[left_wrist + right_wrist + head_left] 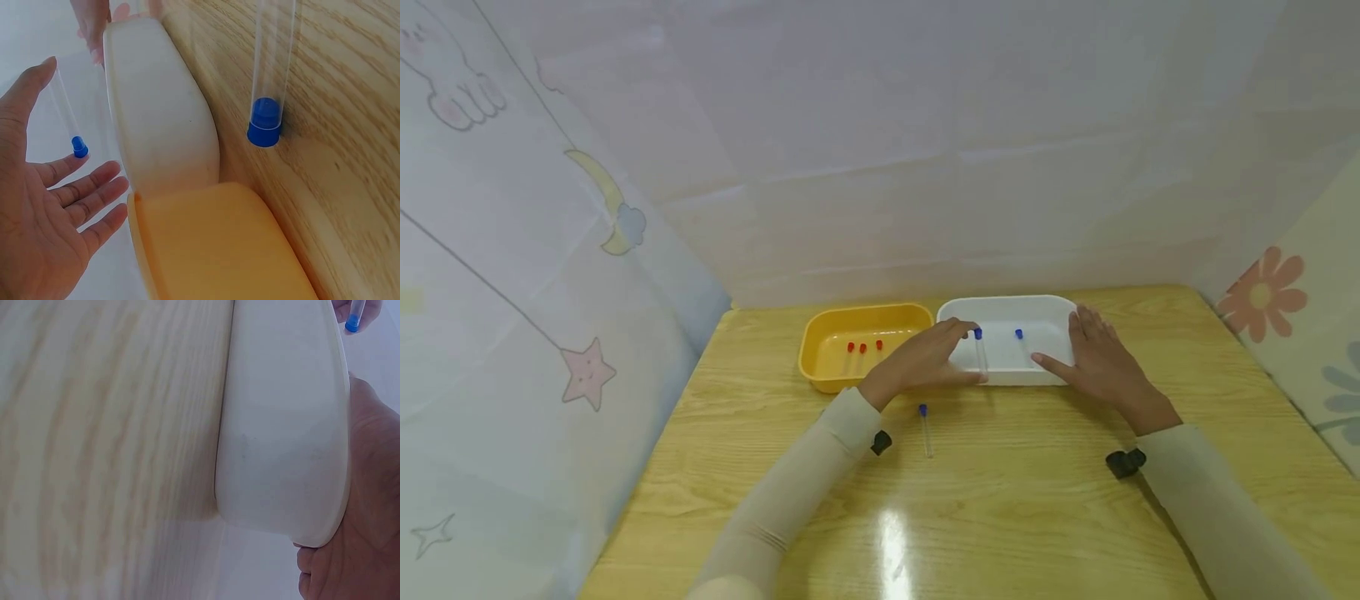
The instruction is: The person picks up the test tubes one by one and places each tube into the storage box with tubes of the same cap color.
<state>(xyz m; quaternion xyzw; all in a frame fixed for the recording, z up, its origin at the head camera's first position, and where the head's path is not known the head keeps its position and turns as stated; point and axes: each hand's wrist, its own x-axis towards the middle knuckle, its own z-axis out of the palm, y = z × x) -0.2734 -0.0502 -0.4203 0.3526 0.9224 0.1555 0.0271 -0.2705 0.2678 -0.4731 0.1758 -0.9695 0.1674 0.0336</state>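
Observation:
My left hand (928, 358) pinches a clear test tube with a blue cap (982, 357) end to end, thumb at the bottom and index finger at the cap. It holds the tube above the white tray (1000, 312); the left wrist view shows the other fingers of this hand spread. Inside the white tray lies another blue-capped tube (1019, 336). My right hand (1101, 362) rests against the tray's right end, fingers extended along the rim and thumb over the front side. On the table before the trays lies one more blue-capped tube (927, 433).
A yellow tray (827, 384) stands just left of the white one, with three red-capped tubes (862, 349) in it. Both trays sit near the back edge of the wooden table (1000, 500). Printed cloth (880, 225) hangs behind and at the sides.

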